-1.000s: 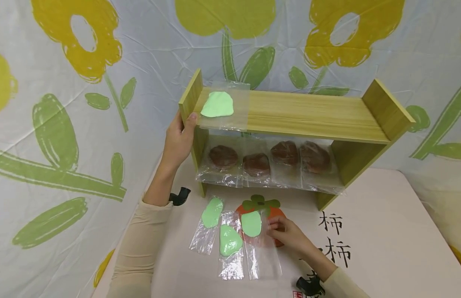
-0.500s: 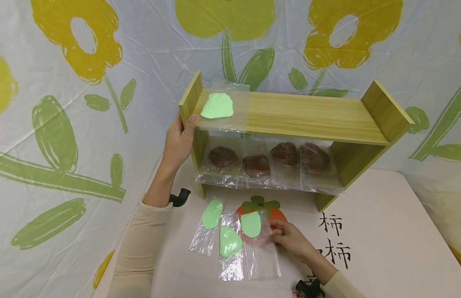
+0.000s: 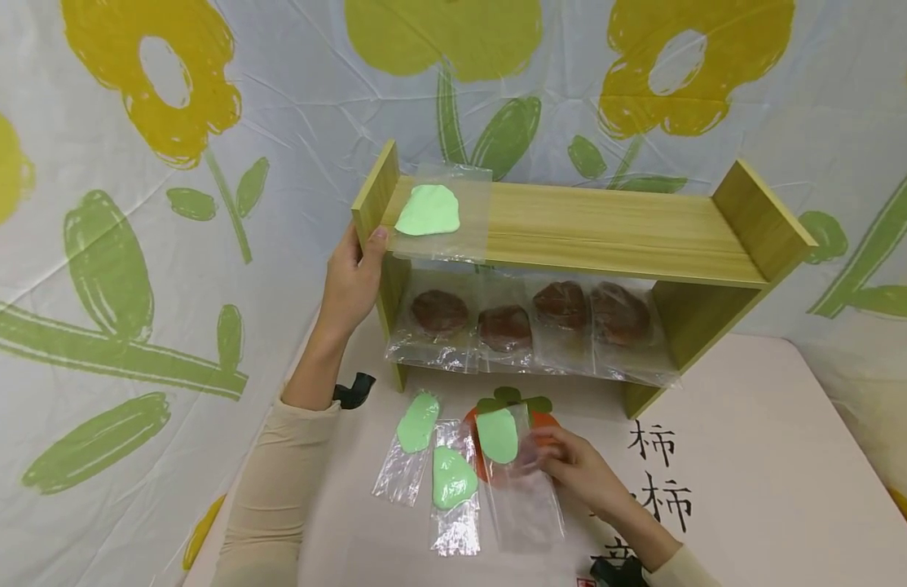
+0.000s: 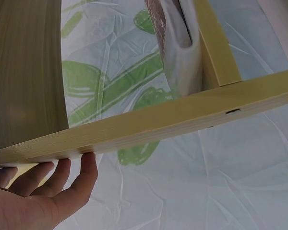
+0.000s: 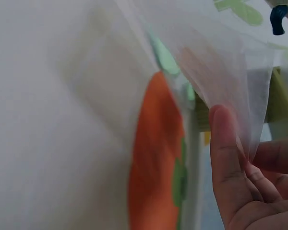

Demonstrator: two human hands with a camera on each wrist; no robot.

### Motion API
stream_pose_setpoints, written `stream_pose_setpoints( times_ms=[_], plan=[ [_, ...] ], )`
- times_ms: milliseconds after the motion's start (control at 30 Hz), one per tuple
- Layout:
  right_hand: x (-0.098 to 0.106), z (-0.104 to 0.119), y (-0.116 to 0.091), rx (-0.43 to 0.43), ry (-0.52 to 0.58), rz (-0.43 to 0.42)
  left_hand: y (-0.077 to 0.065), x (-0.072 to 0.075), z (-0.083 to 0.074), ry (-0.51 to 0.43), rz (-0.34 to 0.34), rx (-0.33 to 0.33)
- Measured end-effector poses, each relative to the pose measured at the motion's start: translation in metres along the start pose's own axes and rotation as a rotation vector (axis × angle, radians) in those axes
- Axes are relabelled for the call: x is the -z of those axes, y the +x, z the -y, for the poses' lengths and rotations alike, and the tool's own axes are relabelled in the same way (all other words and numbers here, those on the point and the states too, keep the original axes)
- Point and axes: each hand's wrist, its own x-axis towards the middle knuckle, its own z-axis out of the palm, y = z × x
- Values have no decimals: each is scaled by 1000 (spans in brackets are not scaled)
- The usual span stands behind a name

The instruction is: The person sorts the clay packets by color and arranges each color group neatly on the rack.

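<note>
Since a second ago the right-most bag (image 3: 513,473) on the table has lifted at its right edge and slid slightly toward the person, its green patty (image 3: 497,435) shifting with it; the left hand has not moved. Nearest the viewer, the right hand (image 3: 576,473) pinches that bag's clear film between thumb and curled fingers (image 5: 225,158), the film draping loosely over them. It looks very light, limp and slippery, so the empty plastic margin beside the patty seems the safest place to hold, sparing the soft, flat patty any squeeze. Just left of it lie two more bags (image 3: 433,465) with green patties, flat on the table (image 3: 754,456) over an orange fruit print (image 3: 541,424). Farther back, the left hand (image 3: 350,281) grips the left side panel of a wooden shelf (image 3: 607,224), thumb on the front edge, fingers wrapped behind. Four brown cakes (image 3: 530,314) in clear wrap fill the lower level; one green bagged patty (image 3: 428,209) rests on the upper-left.
</note>
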Motion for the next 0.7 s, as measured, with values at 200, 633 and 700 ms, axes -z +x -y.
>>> stream_pose_setpoints(
  times_ms=[200, 633, 700],
  plan=[
    [2, 26, -8, 75, -42, 13, 0, -1, 2, 3, -3, -12],
    [22, 95, -16, 288, -100, -16, 0, -1, 0, 7, -1, -1],
    [29, 106, -15, 311, -100, -42, 0, -1, 1, 7, 0, -3]
  ],
)
